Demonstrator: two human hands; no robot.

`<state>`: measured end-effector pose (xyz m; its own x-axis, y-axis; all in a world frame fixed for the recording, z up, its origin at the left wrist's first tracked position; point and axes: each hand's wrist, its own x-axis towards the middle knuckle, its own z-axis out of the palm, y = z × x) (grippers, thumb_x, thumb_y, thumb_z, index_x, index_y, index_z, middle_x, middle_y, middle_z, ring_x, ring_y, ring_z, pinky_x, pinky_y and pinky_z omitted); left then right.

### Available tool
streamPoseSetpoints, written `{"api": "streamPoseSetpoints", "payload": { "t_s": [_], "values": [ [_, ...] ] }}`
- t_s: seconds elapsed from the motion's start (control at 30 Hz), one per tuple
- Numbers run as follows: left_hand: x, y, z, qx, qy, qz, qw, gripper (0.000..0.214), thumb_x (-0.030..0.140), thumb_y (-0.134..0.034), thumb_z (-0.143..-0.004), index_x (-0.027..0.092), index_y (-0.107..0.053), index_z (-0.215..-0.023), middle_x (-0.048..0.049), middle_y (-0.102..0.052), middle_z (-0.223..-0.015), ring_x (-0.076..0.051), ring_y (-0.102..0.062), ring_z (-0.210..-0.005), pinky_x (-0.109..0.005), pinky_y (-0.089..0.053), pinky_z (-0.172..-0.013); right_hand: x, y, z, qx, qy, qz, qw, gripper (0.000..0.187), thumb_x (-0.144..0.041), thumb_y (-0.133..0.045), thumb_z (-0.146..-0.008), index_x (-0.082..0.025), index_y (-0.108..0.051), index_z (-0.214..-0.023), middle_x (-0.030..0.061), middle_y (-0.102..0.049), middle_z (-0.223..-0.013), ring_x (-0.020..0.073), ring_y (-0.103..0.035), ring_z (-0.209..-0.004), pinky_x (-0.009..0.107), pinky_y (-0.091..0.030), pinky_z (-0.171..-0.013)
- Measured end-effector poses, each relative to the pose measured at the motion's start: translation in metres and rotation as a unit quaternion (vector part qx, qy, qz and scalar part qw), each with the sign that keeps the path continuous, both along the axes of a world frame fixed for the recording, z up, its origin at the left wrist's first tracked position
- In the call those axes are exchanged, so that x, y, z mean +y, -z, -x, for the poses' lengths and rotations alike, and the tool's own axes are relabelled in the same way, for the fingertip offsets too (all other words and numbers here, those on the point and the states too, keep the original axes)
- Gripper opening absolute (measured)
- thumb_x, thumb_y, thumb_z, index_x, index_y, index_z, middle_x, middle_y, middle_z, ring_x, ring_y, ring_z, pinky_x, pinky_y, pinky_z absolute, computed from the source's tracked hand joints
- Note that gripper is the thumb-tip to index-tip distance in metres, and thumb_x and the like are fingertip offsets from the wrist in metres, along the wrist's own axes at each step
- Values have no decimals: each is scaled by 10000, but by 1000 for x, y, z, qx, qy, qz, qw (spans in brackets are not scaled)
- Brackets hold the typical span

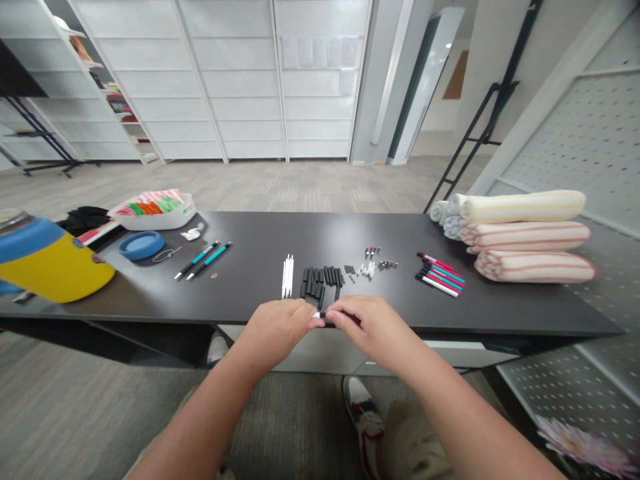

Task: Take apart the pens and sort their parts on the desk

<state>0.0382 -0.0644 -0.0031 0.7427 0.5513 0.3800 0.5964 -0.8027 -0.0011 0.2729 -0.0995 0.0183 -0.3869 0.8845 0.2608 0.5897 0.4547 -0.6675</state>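
Note:
My left hand (280, 325) and my right hand (367, 323) meet at the near edge of the black table (150, 293). Together they pinch a small black pen barrel with a white end (320, 315) between their fingertips. Just beyond them lie several black pen barrels (320, 280), a bundle of white refills (287, 275), small springs and tips (367, 269) and tiny caps (373, 251). Several finished pens in pink and teal (443, 275) lie to the right.
Two teal pens (204, 260) lie left of centre. Further left are a blue lid (141, 245), a white basket with colourful items (155, 210) and a yellow and blue container (50, 263). Rolled striped towels (525, 233) are stacked at the right end.

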Motion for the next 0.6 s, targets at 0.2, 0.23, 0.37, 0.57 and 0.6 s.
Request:
{"api": "streamPoseSetpoints", "payload": {
  "t_s": [0.2, 0.23, 0.37, 0.57, 0.6],
  "values": [
    [0, 1, -1, 11, -6, 8, 1000, 453, 491, -331, -1119, 207, -593, -883, -12, -641, -774, -203, -597, -701, -331, -291, -623, 0, 1, 0, -6, 29, 12, 999, 65, -219, -699, -957, -232, -722, -1016, -2, -731, -946, 148, -639, -831, 267, -433, -723],
    [0, 1, -1, 9, -6, 10, 1000, 454, 489, -328, -1120, 207, -593, -882, -11, -641, -772, -201, -598, -702, -331, -292, -624, -1, 1, 0, -9, 33, 16, 999, 79, -239, -698, -961, -234, -723, -1036, 0, -734, -955, 150, -642, -834, 269, -433, -722],
    [1, 3, -1, 9, -8, 15, 1000, 447, 496, -341, -1116, 211, -595, -884, -8, -648, -775, -200, -601, -703, -333, -296, -628, -1, 1, -1, -21, 15, 13, 1000, 192, -297, -564, -1053, -229, -733, -992, 2, -750, -927, 151, -659, -836, 277, -437, -738],
    [1, 1, -2, 11, -4, 20, 1000, 432, 495, -355, -1116, 216, -600, -895, -7, -671, -790, -197, -618, -731, -332, -313, -641, 2, 5, -2, 0, 5, -27, 1000, 139, -247, -618, -1028, -227, -741, -967, -4, -749, -896, 146, -669, -835, 266, -454, -754],
    [1, 1, -2, 9, -5, 22, 1000, 434, 498, -357, -1115, 216, -599, -890, -6, -671, -788, -195, -619, -730, -331, -315, -641, 2, 5, -2, 5, 6, -33, 999, 131, -245, -627, -1024, -230, -747, -975, -3, -748, -893, 147, -669, -835, 265, -458, -757]
  ]
}}
